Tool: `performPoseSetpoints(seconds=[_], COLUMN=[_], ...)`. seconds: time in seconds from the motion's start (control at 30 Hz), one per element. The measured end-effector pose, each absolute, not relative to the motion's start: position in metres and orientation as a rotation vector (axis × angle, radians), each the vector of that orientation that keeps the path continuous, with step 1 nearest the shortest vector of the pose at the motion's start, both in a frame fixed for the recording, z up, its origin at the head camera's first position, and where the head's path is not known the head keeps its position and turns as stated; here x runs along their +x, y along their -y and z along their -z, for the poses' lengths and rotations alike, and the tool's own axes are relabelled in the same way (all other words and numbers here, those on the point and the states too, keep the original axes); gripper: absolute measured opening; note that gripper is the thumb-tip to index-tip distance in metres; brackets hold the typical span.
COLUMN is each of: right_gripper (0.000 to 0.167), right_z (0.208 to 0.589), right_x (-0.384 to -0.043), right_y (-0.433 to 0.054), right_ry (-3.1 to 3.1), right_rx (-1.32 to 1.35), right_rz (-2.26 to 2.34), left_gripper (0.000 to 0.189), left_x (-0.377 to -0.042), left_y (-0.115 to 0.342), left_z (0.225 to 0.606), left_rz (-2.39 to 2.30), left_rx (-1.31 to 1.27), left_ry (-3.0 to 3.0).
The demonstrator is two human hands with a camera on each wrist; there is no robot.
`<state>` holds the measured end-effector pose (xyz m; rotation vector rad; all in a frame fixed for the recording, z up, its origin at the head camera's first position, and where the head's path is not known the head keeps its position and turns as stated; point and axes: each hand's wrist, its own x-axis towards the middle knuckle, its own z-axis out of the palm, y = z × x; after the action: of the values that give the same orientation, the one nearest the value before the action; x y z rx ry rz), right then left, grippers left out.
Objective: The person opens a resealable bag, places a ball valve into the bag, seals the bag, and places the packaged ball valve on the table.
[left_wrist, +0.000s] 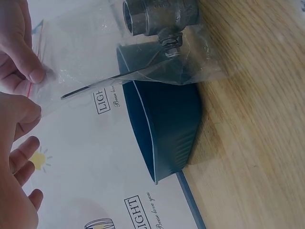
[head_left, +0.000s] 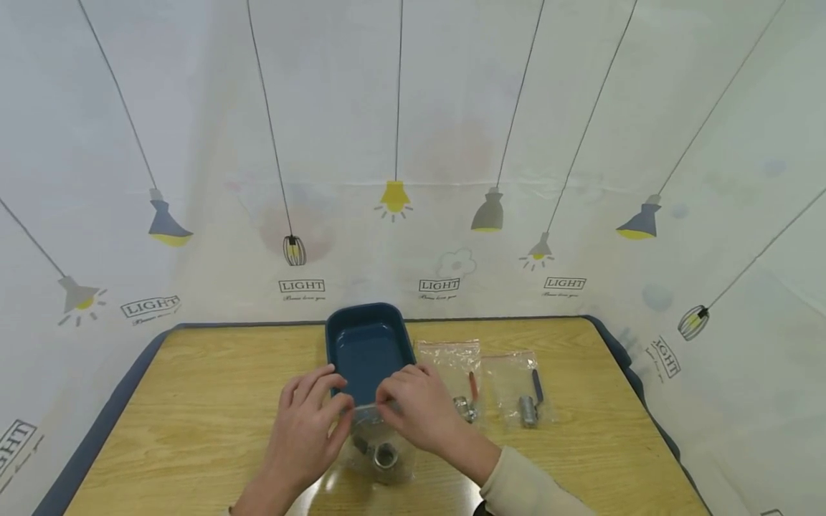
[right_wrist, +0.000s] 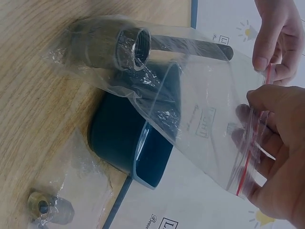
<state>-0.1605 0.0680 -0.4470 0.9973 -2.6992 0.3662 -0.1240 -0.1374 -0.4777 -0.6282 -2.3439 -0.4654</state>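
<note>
Both hands hold the top edge of a clear zip bag point(right_wrist: 200, 138) with a red seal line. Inside it lies a metal ball valve point(left_wrist: 162, 16) with a threaded round opening and a long flat lever. My left hand point(head_left: 308, 423) pinches the bag's top between thumb and forefinger, its other fingers spread loosely. From the other side my right hand point(head_left: 416, 405) pinches the same edge close by. The bag hangs upright in front of a blue plastic bin point(head_left: 368, 351), its valve end low near the table.
Right of the bin, two more clear zip bags lie on the wooden table point(head_left: 213, 408). One has a valve with a red handle point(head_left: 473, 385), the other a valve with a blue handle point(head_left: 538, 385). A curtain point(head_left: 348, 107) printed with lamps stands behind the table.
</note>
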Motion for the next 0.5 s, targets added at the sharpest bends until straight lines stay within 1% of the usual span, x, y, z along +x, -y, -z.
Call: performPoseSetpoints(seconds=[0.17, 0.4, 0.5], right_gripper=[0.005, 0.005, 0.005], right_z=[0.4468, 0.4490, 0.4498], right_x=[-0.1603, -0.1607, -0.1612], right_y=[-0.0694, -0.0707, -0.0720], right_ry=[2.706, 2.698, 2.685], right_rx=[0.999, 1.006, 1.014], right_rz=[-0.389, -0.392, -0.397], left_gripper=[0.009, 0.005, 0.007], left_x=[-0.1250, -0.1256, -0.1259], left_y=[0.1346, 0.1333, 0.1330], left_z=[0.4774, 0.4772, 0.4770], left_rz=[0.473, 0.463, 0.465], left_rx=[-0.628, -0.650, -0.658], left_ry=[2.335, 2.300, 2.282])
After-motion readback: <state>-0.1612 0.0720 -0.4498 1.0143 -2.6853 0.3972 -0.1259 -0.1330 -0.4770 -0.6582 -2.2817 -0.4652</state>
